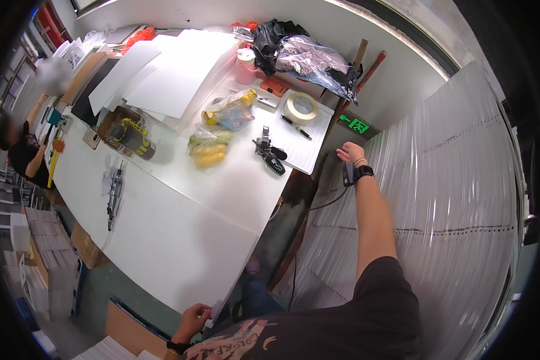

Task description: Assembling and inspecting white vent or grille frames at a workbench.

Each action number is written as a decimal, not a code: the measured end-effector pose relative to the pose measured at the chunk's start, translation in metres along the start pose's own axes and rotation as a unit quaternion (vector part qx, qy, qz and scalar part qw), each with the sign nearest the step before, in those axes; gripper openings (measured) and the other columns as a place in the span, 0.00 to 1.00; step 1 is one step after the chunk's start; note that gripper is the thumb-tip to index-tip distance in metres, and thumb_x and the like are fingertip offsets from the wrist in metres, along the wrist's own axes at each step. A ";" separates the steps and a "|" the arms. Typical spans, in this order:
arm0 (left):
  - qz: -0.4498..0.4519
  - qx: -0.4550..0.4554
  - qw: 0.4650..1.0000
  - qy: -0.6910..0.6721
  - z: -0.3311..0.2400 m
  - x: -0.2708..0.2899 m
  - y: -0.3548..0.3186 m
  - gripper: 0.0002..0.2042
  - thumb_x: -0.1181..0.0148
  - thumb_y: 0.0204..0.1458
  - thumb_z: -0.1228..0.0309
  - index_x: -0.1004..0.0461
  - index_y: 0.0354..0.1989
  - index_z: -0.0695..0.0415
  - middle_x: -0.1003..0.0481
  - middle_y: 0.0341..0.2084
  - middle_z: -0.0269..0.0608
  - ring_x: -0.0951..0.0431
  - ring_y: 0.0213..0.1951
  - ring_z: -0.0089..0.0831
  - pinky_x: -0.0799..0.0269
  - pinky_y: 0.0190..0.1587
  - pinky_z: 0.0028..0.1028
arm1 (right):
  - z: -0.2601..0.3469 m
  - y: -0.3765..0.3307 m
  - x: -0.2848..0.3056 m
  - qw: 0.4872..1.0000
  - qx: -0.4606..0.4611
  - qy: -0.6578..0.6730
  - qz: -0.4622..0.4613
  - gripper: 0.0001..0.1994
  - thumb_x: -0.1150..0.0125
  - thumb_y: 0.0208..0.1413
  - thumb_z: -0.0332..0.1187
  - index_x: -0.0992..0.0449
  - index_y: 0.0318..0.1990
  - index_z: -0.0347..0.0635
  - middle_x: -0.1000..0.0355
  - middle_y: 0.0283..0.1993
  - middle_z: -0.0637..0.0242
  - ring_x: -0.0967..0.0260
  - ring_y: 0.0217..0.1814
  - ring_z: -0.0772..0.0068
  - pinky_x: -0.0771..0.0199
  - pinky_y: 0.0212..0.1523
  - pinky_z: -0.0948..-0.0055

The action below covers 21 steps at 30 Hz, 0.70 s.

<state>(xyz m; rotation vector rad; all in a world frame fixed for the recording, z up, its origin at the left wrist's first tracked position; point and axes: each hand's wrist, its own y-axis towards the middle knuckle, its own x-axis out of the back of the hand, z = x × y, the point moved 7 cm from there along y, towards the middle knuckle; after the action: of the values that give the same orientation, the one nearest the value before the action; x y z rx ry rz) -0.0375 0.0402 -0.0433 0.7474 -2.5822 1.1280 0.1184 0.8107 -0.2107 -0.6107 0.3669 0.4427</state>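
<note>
My right arm stretches forward past the table's right side, with my right hand (351,152) in the gap beside the wall. Its fingers are loosely bent and apart, with nothing visible in them. A small black box-shaped device (348,175) with a cable lies against the wrist, beside a dark watch (363,172). At the near corner of the white table (180,246), my left hand (193,319) is held low with curled fingers; no object shows in it. Whether it touches the table edge, I cannot tell.
Tall stacks of clear-wrapped sheets (438,174) line the right side. The table carries a power screwdriver (114,195), bagged yellow items (210,150), a tape roll (301,108), a pen (297,128), keys (269,150) and white sheets (180,72). Another person (27,150) works at far left.
</note>
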 end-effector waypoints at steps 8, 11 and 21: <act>0.035 0.030 0.997 0.064 0.043 0.014 -0.021 0.12 0.44 0.51 0.64 0.26 0.26 0.61 0.29 0.11 0.38 0.28 0.17 0.25 0.33 0.22 0.25 | 0.004 -0.186 -0.116 0.981 0.070 -0.065 -0.167 0.11 0.49 0.54 0.34 0.29 0.42 0.38 0.28 0.29 0.64 0.28 0.26 0.69 0.27 0.25 0.74; -0.007 0.016 0.997 -0.081 0.050 0.026 -0.038 0.08 0.46 0.52 0.67 0.27 0.32 0.60 0.32 0.09 0.32 0.32 0.14 0.24 0.37 0.20 0.21 | 0.013 -0.234 -0.156 0.975 0.103 -0.062 -0.186 0.10 0.48 0.54 0.34 0.28 0.40 0.39 0.31 0.23 0.69 0.38 0.16 0.79 0.37 0.15 0.80; 0.030 -0.086 0.980 -0.175 0.124 0.069 -0.107 0.15 0.39 0.45 0.78 0.30 0.42 0.61 0.32 0.37 0.41 0.26 0.35 0.25 0.27 0.35 0.25 | -0.021 -0.415 -0.347 0.964 0.250 -0.087 -0.030 0.19 0.45 0.55 0.41 0.37 0.16 0.45 0.49 0.07 0.76 0.56 0.04 0.85 0.62 0.05 0.82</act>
<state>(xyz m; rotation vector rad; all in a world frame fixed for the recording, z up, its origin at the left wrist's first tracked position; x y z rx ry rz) -0.0392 -0.1376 -0.0341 0.9009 -2.9642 0.8329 0.0282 0.3940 0.1233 -0.0886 0.2761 0.3238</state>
